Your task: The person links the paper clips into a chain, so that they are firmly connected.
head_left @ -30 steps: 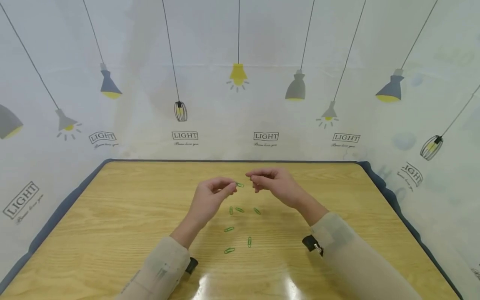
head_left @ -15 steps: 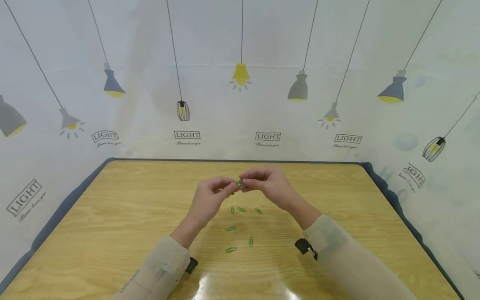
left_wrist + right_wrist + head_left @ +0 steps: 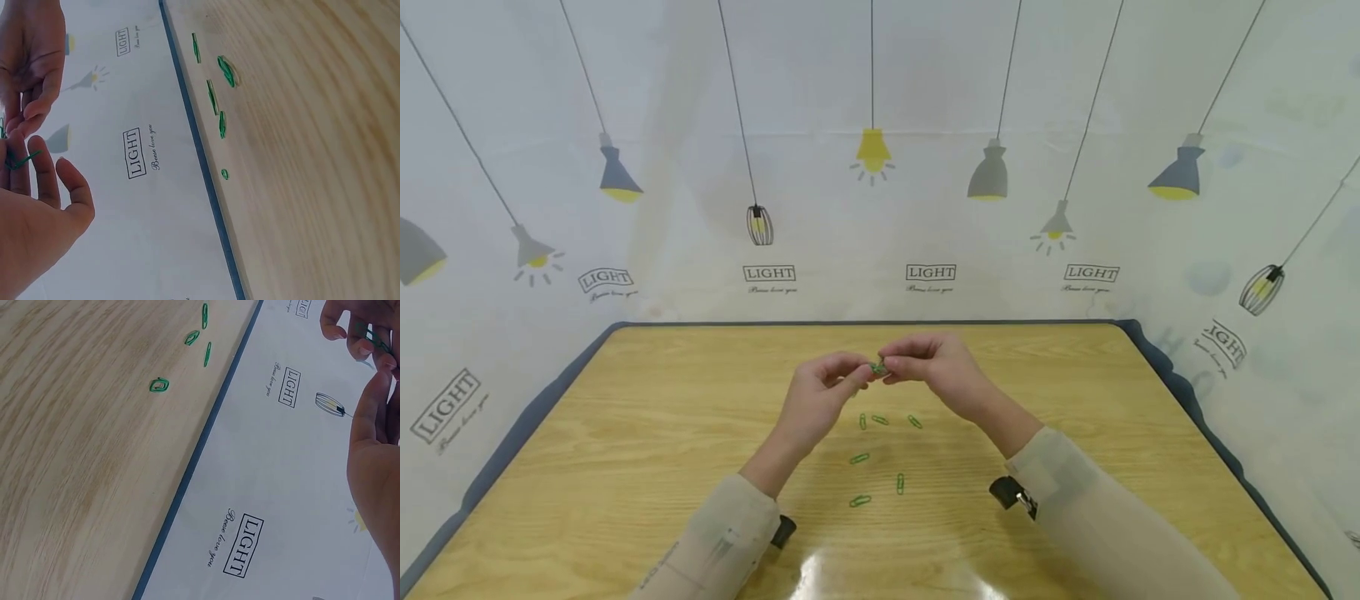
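Observation:
My left hand (image 3: 817,398) pinches a green paper clip (image 3: 878,367) between thumb and fingertips, raised above the table. From the other side, my right hand (image 3: 953,377) pinches at the same spot, so the fingertips of both hands nearly meet. Green wire shows among the left fingers in the left wrist view, where one clip end (image 3: 25,160) sticks out. More green wire (image 3: 377,341) appears by the left fingers in the right wrist view. Whether one clip or two linked clips are between the hands, I cannot tell.
Several loose green paper clips lie below the hands on the wooden table (image 3: 662,467), among them one upright-lying clip (image 3: 900,483) and one slanted clip (image 3: 915,422). A white cloth (image 3: 820,233) printed with lamps stands behind the table's dark edge.
My right hand has moved left from a short distance away and its fingertips have come to the paper clip in my left hand. The left hand stays nearly still. Loose clips are unchanged.

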Tool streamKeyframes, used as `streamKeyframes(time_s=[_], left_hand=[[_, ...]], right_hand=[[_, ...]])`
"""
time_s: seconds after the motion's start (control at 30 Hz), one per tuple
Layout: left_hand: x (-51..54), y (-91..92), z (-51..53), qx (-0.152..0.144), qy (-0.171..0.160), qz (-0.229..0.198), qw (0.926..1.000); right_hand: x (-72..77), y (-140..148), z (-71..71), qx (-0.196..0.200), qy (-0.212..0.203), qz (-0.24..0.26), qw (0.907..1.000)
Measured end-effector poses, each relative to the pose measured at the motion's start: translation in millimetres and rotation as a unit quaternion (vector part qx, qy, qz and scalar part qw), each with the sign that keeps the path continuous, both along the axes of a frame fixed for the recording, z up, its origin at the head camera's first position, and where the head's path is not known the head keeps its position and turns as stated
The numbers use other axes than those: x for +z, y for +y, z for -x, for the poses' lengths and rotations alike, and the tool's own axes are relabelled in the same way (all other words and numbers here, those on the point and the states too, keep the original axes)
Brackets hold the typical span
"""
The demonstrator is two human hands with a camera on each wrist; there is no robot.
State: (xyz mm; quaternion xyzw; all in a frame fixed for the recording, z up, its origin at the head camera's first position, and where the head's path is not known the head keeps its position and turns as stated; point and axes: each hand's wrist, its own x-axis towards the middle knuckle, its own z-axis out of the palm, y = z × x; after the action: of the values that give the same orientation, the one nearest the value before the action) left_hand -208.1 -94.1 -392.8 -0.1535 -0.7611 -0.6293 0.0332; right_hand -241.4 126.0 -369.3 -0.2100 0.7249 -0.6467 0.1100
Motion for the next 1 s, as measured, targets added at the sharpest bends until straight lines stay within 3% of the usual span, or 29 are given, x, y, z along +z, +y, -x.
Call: streamKeyframes(time_s=[0.73,1.0], left_hand=[[-1.2,-0.3,-0.4,-0.01,0.013,0.024,0.9996],[-3.7,-0.4,-0.1,-0.014,0.005,0.018,0.9997]], right_hand=[[0.2,-1.4,0.0,0.006,-0.019,0.005,0.9998],[-1.3,-1.1,-0.9,0.014,-0.001,-0.008,0.9999]])
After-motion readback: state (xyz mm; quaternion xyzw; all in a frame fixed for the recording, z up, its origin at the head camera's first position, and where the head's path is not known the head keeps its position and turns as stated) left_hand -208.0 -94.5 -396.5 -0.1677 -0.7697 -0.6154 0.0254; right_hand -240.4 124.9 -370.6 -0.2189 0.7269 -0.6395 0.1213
